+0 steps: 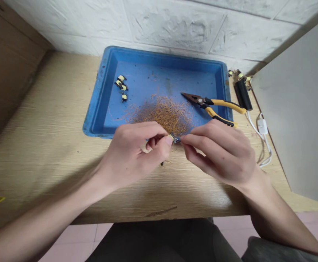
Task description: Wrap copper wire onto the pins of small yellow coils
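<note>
My left hand (137, 149) pinches a small transformer (171, 137) between thumb and forefinger; a bit of its yellow wrap and its metal pins show. Against the pins, the closed fingertips of my right hand (221, 151) hold a small dark piece (178, 139), too covered to name. Both hands meet over the near rim of a blue tray (93, 109). Just behind them in the tray lies a heap of copper-coloured wire scraps (165, 114). Several yellow-and-black transformers (122, 83) sit at the tray's left.
Yellow-handled long-nose pliers (202, 102) lie open across the tray's right rim. Right of the tray are a black cylinder (243, 95), more small transformers (240, 75) and a white cord with a switch (262, 126). A white wall (172, 25) and side panel (298, 109) border the table.
</note>
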### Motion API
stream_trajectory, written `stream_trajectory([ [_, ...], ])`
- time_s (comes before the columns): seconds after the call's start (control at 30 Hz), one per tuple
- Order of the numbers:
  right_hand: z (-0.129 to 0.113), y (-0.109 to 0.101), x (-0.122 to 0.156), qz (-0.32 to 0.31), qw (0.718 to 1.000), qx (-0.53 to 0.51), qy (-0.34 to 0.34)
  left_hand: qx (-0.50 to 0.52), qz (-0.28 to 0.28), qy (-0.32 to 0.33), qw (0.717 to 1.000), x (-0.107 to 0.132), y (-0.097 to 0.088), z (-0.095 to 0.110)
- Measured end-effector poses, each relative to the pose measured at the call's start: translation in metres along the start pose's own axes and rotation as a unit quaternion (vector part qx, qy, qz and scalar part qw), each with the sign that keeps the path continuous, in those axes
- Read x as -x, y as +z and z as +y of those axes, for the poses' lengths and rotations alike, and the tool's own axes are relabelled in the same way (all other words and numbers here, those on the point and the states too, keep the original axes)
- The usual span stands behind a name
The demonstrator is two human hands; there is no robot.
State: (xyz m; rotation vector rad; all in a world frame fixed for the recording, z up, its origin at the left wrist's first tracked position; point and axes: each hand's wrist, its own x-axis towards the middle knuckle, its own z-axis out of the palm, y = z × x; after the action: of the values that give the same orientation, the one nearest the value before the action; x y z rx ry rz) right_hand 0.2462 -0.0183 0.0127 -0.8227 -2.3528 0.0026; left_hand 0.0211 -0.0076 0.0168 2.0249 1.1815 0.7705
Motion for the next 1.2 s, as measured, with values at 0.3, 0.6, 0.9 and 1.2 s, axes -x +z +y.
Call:
stream_trajectory([
  [0.3,-0.007,-0.004,-0.003,0.000,0.999,0.015,-0.030,0.008,-0.002,-0.002,1.000,0.000,-0.001,0.000],
  [0.6,-0.009,-0.006,-0.003,-0.010,0.998,0.019,-0.052,0.025,-0.022,-0.020,0.999,0.000,-0.004,0.001],
  [0.9,-0.007,0.000,0.001,0.009,0.999,0.035,-0.040,0.015,-0.006,-0.016,1.000,-0.002,-0.002,0.002],
  [1.2,-0.009,0.005,0.001,0.026,0.999,-0.019,0.024,0.001,-0.005,-0.007,1.000,-0.001,0.000,0.000],
])
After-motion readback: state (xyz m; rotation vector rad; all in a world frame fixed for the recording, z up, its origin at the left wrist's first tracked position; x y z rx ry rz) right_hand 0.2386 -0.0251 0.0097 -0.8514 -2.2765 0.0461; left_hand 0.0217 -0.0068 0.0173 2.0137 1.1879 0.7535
